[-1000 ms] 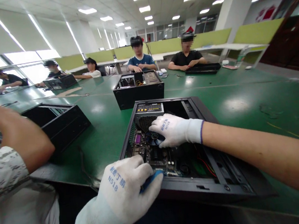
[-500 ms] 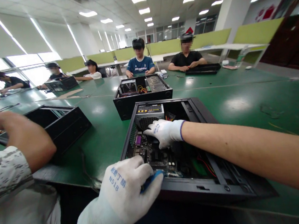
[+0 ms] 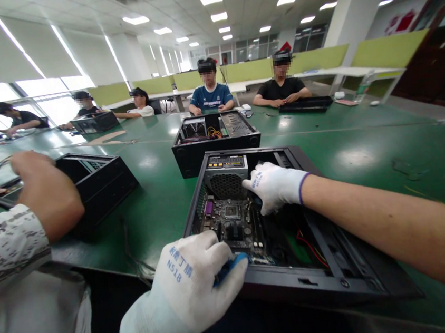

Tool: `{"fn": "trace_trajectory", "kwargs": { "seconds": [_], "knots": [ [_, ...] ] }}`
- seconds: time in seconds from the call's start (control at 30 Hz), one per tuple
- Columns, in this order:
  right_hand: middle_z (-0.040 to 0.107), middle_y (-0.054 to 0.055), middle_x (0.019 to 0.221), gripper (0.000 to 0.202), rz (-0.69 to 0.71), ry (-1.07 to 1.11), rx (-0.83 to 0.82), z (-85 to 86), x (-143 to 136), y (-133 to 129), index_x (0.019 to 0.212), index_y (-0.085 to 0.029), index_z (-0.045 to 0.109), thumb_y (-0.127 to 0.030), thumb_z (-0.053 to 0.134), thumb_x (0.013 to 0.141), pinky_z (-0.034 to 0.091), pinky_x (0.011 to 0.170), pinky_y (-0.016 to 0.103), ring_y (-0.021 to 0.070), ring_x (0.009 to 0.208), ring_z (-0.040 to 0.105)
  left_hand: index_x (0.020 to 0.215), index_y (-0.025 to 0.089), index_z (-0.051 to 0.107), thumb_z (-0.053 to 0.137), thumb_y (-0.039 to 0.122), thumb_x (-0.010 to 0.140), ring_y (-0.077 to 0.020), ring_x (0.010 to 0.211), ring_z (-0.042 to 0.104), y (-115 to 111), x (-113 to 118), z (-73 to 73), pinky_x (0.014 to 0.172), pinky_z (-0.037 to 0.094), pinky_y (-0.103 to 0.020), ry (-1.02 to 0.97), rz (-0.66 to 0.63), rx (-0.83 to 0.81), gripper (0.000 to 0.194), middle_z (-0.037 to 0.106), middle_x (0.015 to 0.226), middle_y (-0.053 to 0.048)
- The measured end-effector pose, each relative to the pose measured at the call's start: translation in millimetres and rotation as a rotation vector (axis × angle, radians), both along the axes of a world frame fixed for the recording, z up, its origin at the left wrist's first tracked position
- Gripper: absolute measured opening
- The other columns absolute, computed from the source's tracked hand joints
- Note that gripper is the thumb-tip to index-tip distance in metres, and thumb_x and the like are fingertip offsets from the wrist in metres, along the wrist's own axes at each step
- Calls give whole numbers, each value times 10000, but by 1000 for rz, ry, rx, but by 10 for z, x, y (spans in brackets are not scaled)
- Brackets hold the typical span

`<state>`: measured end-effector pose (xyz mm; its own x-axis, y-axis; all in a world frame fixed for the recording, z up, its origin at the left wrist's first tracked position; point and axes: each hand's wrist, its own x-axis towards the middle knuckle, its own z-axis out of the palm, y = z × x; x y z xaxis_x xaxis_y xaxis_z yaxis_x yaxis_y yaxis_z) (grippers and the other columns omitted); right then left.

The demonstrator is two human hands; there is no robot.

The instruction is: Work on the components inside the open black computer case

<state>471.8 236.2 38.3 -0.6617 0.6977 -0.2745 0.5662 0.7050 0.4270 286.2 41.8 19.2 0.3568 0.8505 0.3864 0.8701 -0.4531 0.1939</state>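
Observation:
In front of me an open black computer case (image 3: 286, 282) lies on its side on the green table. My left hand (image 3: 196, 275), in a white glove with a blue palm, is closed round the case's near edge. Inside the case, my gloved right hand (image 3: 274, 186) is held over the area beside the power supply (image 3: 227, 179). Its fingers are curled, with something dark beneath them that I cannot make out. The motherboard (image 3: 229, 229) shows a bare processor socket (image 3: 232, 212) and a purple port (image 3: 209, 208). Red and yellow wires (image 3: 310, 247) lie in the near right part.
Another open computer case (image 3: 216, 148) stands just beyond mine. At left, a co-worker's arm (image 3: 47, 201) reaches over a black case (image 3: 101, 187). Several people sit across the green table (image 3: 357, 160). A dark cable (image 3: 130, 250) lies left of my case.
My right hand has moved right, away from the middle of the motherboard, and the processor socket has come into view. My left hand stays on the case edge. The view has shifted slightly.

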Motion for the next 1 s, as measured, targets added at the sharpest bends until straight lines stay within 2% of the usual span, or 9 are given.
{"fn": "trace_trajectory", "kwargs": {
  "seconds": [0.1,0.2,0.47,0.57,0.63,0.7,0.8,0.87,1.0],
  "knots": [
    [705,210,1132,803,-101,-50,0,-29,-8,70,1253,-134,646,-627,788,635,506,839,445,372,1043,671,672,240,567,554,386,942,-158,587,553,-8,0,8,562,293,-322,12,9,14,307,552,659,12],
    [703,217,1173,728,-132,-76,-62,-64,-73,109,1214,-122,684,-664,723,730,510,864,430,357,1074,674,655,240,555,557,379,939,-156,567,537,-11,8,25,549,293,-321,19,18,29,316,540,648,15],
    [681,207,1252,645,-59,-25,-99,20,4,30,1191,-118,712,-614,696,779,504,883,392,333,1113,663,806,256,620,534,365,938,-182,661,607,-6,28,45,597,406,-330,-9,52,-28,192,599,750,4],
    [709,187,1196,623,-48,60,-127,103,124,-30,1212,-131,704,-605,651,811,502,860,387,328,1089,676,1004,272,610,506,315,940,-194,784,647,-7,4,95,695,490,-346,-34,46,-116,130,645,882,-4],
    [712,172,1196,629,-41,134,-159,145,220,-65,1250,-146,685,-615,604,838,499,860,384,323,1099,672,1142,266,566,492,281,946,-201,904,663,6,-28,143,792,531,-356,-26,14,-144,211,666,1010,-27],
    [707,174,1204,621,-29,181,-162,168,320,-94,1263,-145,678,-611,567,867,490,880,387,320,1117,660,1167,238,550,455,243,958,-233,1069,652,51,-56,197,914,540,-383,52,-68,-111,230,658,1165,-77],
    [714,178,1165,580,-1,273,-153,173,461,-125,1217,-133,699,-593,532,907,476,912,388,312,1108,653,1122,198,569,381,168,960,-293,1266,576,219,-27,275,1061,491,-450,220,-162,-68,250,612,1305,-138],
    [718,165,1151,557,15,405,-210,167,553,-136,1201,-139,704,-587,538,914,476,910,367,293,1082,659,1197,166,547,371,176,969,-291,1275,574,404,61,312,1090,478,-451,270,-109,-134,288,608,1304,-160],
    [729,106,1143,493,76,718,-391,153,734,-138,1186,-175,708,-566,566,921,473,886,300,234,1041,665,1310,130,492,455,284,979,-279,1227,614,890,307,296,1073,494,-413,371,22,-395,368,623,1289,-163]
  ]
}}
